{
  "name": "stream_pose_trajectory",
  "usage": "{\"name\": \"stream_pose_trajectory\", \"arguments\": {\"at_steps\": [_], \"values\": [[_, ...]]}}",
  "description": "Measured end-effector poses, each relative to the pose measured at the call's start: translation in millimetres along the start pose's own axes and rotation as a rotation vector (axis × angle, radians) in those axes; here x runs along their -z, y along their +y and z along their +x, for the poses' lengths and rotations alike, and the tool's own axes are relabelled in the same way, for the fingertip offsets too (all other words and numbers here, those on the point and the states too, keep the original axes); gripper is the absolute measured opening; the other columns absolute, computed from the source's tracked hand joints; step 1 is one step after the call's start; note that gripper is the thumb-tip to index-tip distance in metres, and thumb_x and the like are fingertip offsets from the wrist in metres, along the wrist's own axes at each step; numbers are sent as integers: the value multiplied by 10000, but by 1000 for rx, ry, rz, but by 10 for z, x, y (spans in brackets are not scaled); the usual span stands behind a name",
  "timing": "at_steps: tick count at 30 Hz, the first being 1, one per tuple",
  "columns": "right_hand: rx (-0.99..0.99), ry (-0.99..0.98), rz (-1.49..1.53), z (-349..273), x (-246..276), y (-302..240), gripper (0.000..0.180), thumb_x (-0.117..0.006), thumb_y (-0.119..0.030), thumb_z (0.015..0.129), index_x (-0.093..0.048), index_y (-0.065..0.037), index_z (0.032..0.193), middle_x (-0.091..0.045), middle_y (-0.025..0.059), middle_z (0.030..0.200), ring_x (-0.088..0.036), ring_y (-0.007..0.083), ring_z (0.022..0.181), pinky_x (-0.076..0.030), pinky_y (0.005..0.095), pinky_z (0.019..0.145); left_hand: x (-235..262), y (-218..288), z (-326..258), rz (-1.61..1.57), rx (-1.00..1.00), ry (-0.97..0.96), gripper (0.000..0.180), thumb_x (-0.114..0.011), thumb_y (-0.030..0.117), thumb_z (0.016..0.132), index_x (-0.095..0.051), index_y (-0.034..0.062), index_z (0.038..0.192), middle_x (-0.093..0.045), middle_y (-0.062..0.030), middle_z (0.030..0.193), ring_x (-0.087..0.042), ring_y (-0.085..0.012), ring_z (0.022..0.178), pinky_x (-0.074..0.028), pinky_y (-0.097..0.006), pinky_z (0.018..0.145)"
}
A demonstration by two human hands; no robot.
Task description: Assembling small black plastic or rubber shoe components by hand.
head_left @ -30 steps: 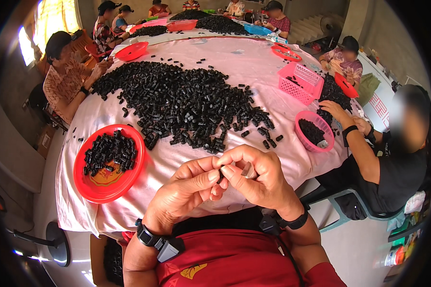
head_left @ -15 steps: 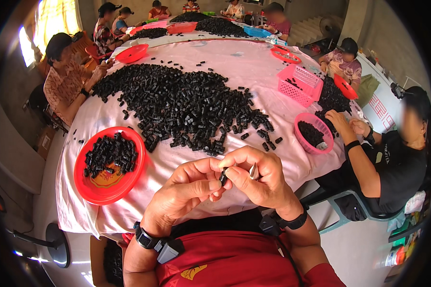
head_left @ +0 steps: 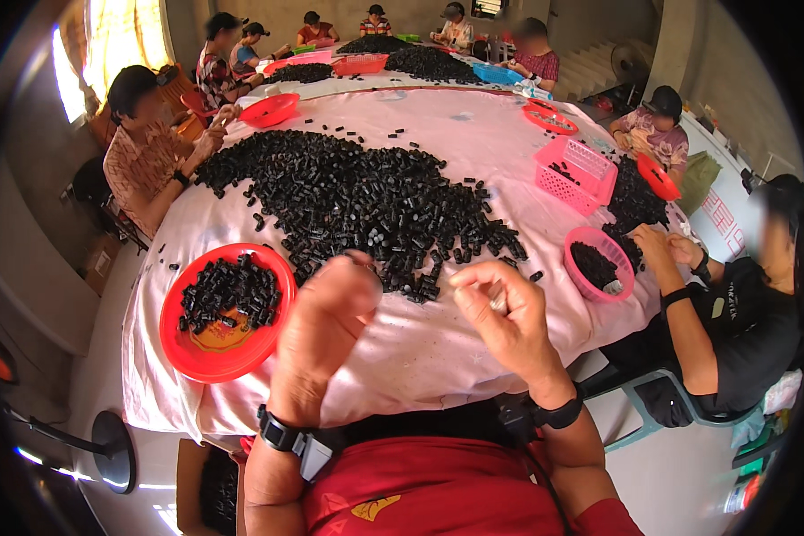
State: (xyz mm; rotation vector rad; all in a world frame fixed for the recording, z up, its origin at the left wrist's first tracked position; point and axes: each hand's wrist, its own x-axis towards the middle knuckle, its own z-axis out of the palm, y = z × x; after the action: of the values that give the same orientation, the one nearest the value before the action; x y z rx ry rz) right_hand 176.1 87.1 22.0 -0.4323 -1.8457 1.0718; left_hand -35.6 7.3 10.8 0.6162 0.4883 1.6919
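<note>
My left hand is raised at the near edge of the black pile, just right of the red plate. Motion smears its fingers, and whether a piece is in them I cannot tell. Apart from it, my right hand is closed, thumb against the fingers. A small pale metal tool pokes out between those fingers; its kind is unclear. Beyond both hands spreads a big heap of short black cylindrical parts. More black parts lie in the red plate.
Pink cloth covers the table. To the right stand a round pink basket and a square pink basket. A co-worker in black sits close on the right; others line the table. An open cardboard box sits below, left.
My hands were together around a small black part and have moved apart, the left one up and leftward. The view has shifted slightly. The pointed metal tool stays in my right hand.
</note>
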Motion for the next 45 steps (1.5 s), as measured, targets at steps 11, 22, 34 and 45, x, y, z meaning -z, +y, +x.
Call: {"name": "stream_pose_trajectory", "arguments": {"at_steps": [11,22,34,45], "values": [[55,86,-29,61,168,168,59,-638,-82,925,-632,-24,935,-456,-91,593,-333,-35,506,-233,193,439,1159,1113,-194,-748,-496,518,278,-553,131,944,-523,-76,1127,-614,-145,958,-561,-202,792,-487,-313,685],[82,84,-98,34,138,123,110,-649,-113,919,-643,-7,948,-585,-20,666,-390,-11,523,-308,203,457,164,-176,376,1188,-72,52,254,-650,153,901,-687,43,1127,-655,-12,931,-601,-104,833,-474,-253,717],[-46,-12,-164,38,203,6,124,-666,-129,894,-647,-18,947,-649,63,679,-511,48,520,-402,250,481,481,-491,348,1719,-322,17,224,-676,29,782,-688,11,1004,-618,-141,916,-641,-251,756,-514,-333,684],[-32,-91,-256,10,61,52,157,-689,-160,870,-641,-26,936,-649,89,677,-583,151,553,-453,286,530,308,-121,133,936,-79,146,205,-572,117,957,-662,28,1118,-683,-31,906,-602,-82,748,-490,-232,667]]}}
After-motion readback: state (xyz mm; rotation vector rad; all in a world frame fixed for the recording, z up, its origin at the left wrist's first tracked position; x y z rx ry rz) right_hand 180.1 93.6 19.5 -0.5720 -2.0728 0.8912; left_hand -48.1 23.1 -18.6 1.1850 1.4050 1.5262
